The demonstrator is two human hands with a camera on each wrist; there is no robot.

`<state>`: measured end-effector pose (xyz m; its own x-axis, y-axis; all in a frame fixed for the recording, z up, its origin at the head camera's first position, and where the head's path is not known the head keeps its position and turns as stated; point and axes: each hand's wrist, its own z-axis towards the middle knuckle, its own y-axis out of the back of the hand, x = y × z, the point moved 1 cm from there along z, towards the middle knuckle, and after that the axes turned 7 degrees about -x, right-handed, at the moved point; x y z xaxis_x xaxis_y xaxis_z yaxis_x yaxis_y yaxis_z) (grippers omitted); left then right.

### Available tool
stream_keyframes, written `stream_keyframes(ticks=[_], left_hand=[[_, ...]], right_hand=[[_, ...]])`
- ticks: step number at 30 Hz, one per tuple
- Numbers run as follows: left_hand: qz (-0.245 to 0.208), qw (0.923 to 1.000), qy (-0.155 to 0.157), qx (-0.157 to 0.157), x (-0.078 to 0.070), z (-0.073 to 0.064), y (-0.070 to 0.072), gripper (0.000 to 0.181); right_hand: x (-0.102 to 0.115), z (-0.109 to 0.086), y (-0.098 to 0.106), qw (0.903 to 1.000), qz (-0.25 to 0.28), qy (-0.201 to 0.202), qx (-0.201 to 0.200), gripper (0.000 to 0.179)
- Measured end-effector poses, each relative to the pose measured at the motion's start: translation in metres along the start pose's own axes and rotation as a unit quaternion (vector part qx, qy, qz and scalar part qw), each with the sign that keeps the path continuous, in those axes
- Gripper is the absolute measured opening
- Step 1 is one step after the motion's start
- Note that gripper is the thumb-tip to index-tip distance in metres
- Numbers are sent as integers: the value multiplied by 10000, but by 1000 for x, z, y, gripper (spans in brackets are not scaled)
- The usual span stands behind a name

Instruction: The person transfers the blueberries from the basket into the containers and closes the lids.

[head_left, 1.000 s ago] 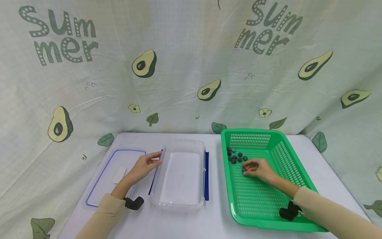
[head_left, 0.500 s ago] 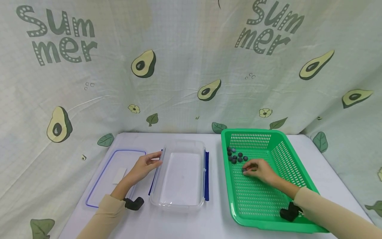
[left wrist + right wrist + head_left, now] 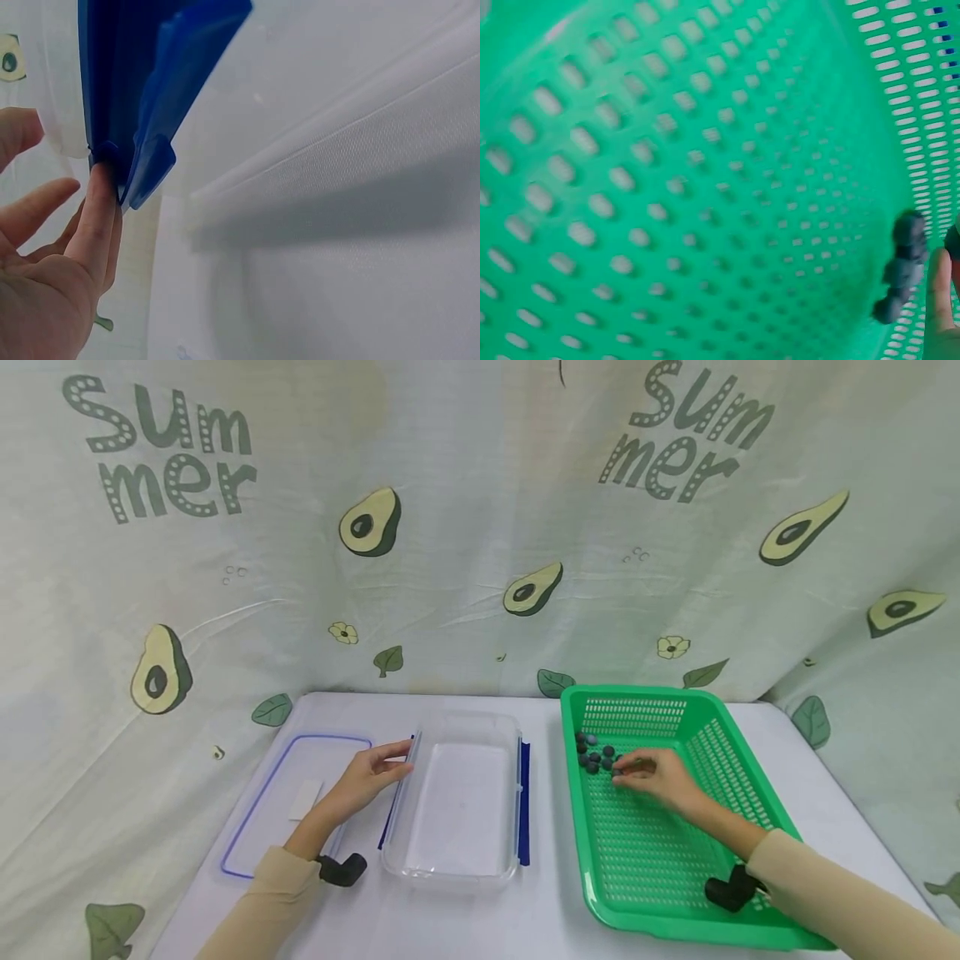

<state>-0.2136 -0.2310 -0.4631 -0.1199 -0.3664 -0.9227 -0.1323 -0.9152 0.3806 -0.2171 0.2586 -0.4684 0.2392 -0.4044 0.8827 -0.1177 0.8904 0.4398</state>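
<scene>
Several dark blueberries [image 3: 593, 759] lie near the left wall inside the green basket [image 3: 588, 868]. My right hand [image 3: 667, 781] reaches into the basket, pinching one blueberry [image 3: 952, 241] between thumb and fingers beside this cluster. In the right wrist view only a fingertip of that hand shows at the right edge. A clear rectangular plastic container [image 3: 452, 877] stands lidless in the middle, with nothing in it. My left hand [image 3: 366, 779] rests its extended fingers on the container's left side. In the left wrist view these fingertips touch the hanging blue latch [image 3: 127, 90].
Left of the container lies its clear lid with a blue seal [image 3: 258, 802], partly under my left forearm. A white label [image 3: 306, 799] shows on it. Another blue latch [image 3: 524, 818] hangs on the container's right side. A printed cloth [image 3: 450, 527] closes off the back.
My right hand has moved slightly farther back in the basket, closer to the blueberry cluster, with the pinched blueberry. The left hand keeps its place on the container. The head view has shifted a little.
</scene>
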Motion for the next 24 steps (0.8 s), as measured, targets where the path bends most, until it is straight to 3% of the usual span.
stream_keyframes(ticks=[6, 24], left_hand=[[-28, 10000, 70, 53, -1, 0, -2, 54], [-118, 9999, -35, 39, 1, -1, 0, 54]], right_hand=[[22, 2, 2, 9996, 198, -164, -99, 26], [74, 24, 22, 9970, 609, 14, -484, 30]])
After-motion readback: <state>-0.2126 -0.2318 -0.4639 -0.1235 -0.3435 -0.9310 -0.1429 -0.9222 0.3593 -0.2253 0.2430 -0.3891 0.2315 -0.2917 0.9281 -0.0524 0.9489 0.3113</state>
